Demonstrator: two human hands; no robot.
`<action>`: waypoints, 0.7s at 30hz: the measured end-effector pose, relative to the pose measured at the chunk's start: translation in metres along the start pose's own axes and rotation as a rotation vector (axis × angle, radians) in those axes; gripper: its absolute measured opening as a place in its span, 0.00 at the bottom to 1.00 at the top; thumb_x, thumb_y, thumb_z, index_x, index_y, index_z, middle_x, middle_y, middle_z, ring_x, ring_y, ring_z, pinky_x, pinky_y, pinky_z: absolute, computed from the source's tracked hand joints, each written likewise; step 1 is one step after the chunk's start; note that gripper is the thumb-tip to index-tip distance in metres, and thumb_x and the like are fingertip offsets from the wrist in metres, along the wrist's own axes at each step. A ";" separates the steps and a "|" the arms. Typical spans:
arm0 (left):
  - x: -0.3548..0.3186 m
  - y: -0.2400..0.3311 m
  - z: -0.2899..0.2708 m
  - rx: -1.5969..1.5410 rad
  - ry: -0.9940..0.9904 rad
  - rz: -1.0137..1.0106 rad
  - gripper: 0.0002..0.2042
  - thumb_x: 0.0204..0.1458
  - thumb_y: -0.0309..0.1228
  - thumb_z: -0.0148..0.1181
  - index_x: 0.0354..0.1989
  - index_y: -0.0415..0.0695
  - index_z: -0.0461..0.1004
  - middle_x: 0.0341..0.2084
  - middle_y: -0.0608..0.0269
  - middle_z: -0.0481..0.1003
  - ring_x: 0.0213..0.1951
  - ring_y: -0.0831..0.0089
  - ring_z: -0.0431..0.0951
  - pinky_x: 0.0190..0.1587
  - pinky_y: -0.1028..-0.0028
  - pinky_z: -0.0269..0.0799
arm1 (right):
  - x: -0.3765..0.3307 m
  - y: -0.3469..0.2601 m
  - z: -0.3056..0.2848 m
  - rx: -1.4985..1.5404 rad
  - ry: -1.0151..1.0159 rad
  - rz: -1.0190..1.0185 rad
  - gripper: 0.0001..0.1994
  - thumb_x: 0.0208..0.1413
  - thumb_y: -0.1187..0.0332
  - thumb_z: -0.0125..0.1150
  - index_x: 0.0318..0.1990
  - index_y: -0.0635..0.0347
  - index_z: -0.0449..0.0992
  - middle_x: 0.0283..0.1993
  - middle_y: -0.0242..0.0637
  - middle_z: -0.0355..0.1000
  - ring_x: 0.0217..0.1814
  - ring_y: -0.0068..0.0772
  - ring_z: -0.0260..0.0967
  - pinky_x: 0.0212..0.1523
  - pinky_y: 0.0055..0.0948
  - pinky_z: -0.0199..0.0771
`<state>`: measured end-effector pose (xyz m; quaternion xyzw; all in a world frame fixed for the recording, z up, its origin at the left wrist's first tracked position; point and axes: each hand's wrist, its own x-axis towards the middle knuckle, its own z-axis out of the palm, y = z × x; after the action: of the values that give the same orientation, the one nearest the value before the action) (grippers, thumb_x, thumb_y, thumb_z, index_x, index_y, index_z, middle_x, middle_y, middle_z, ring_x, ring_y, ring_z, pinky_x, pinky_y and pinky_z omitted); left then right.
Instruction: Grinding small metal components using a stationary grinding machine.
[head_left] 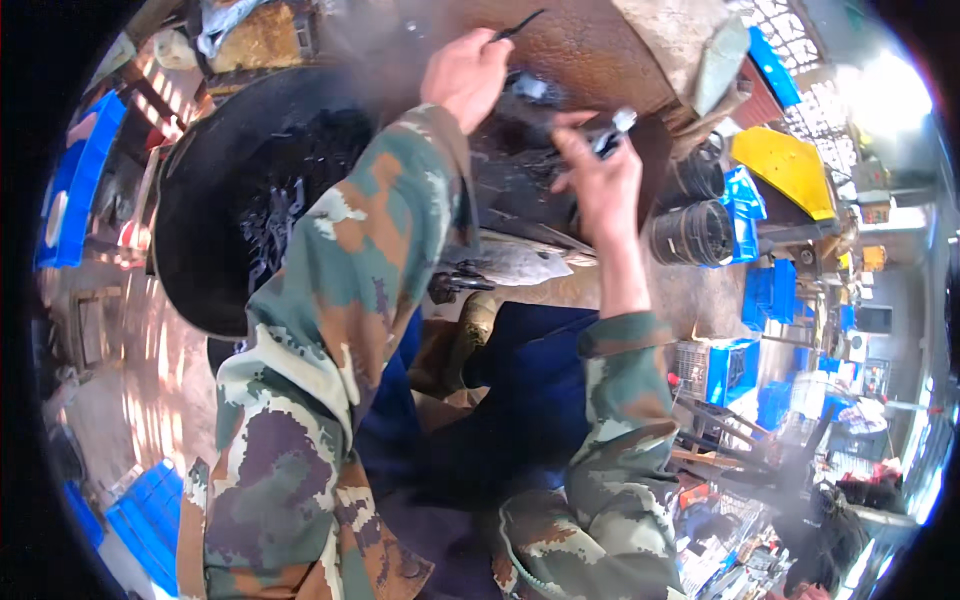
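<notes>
My left hand (465,78) is closed on a thin dark curved strip (520,23) that sticks out past the fingers over a brown board (595,50). To its right, my right hand (608,190) hovers over the dark work surface (520,195). A shiny metal tool (614,133) with a rounded bright end is held in it, while one finger points to the left. What kind of tool it is, I cannot make out. A small whitish translucent lump (532,90) lies between the two hands. Left of my arm stands a big black basin (195,200) with many small dark metal pieces (272,225) inside.
Two dark buckets (692,233) stand right of the work surface, near a yellow panel (785,170). Blue crates (733,370) line the right side, and another blue crate (148,525) is at the lower left. A pale wrapped bundle (515,263) lies along the near edge.
</notes>
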<state>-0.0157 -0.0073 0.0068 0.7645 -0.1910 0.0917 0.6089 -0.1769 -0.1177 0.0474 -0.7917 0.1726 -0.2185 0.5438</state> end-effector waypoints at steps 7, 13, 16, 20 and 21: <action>-0.010 0.029 0.016 -0.013 -0.011 -0.040 0.15 0.49 0.42 0.54 0.39 0.51 0.81 0.37 0.54 0.80 0.42 0.50 0.79 0.48 0.55 0.74 | 0.094 0.014 -0.014 -0.168 0.194 -0.042 0.11 0.53 0.62 0.69 0.37 0.60 0.79 0.25 0.26 0.68 0.19 0.20 0.64 0.19 0.23 0.70; -0.011 0.031 0.009 -0.029 0.006 -0.126 0.13 0.47 0.38 0.55 0.33 0.44 0.80 0.30 0.43 0.78 0.36 0.44 0.79 0.43 0.51 0.74 | 0.124 0.017 0.006 -0.004 0.192 0.054 0.13 0.54 0.60 0.70 0.36 0.63 0.82 0.18 0.26 0.62 0.16 0.19 0.59 0.19 0.23 0.67; -0.008 0.027 0.006 -0.005 -0.087 -0.199 0.17 0.50 0.40 0.56 0.44 0.46 0.80 0.33 0.47 0.80 0.39 0.47 0.80 0.48 0.58 0.75 | 0.125 0.019 0.015 -0.004 0.189 0.071 0.13 0.56 0.61 0.67 0.39 0.63 0.82 0.16 0.23 0.58 0.16 0.17 0.53 0.18 0.22 0.65; -0.005 0.024 0.018 -0.055 -0.144 -0.219 0.17 0.50 0.38 0.56 0.43 0.42 0.80 0.34 0.44 0.79 0.39 0.46 0.79 0.47 0.57 0.75 | 0.126 0.018 0.009 0.005 0.180 0.075 0.13 0.57 0.61 0.66 0.40 0.64 0.82 0.16 0.22 0.57 0.16 0.16 0.51 0.18 0.22 0.64; -0.004 0.023 0.021 -0.050 -0.142 -0.222 0.17 0.50 0.38 0.56 0.43 0.42 0.80 0.34 0.44 0.79 0.39 0.46 0.79 0.47 0.57 0.75 | 0.127 0.019 0.009 0.008 0.176 0.077 0.13 0.57 0.61 0.66 0.40 0.64 0.82 0.16 0.22 0.57 0.16 0.16 0.51 0.18 0.22 0.64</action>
<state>-0.0309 -0.0311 0.0204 0.7699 -0.1502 -0.0354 0.6192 -0.0659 -0.1819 0.0472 -0.7600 0.2491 -0.2667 0.5378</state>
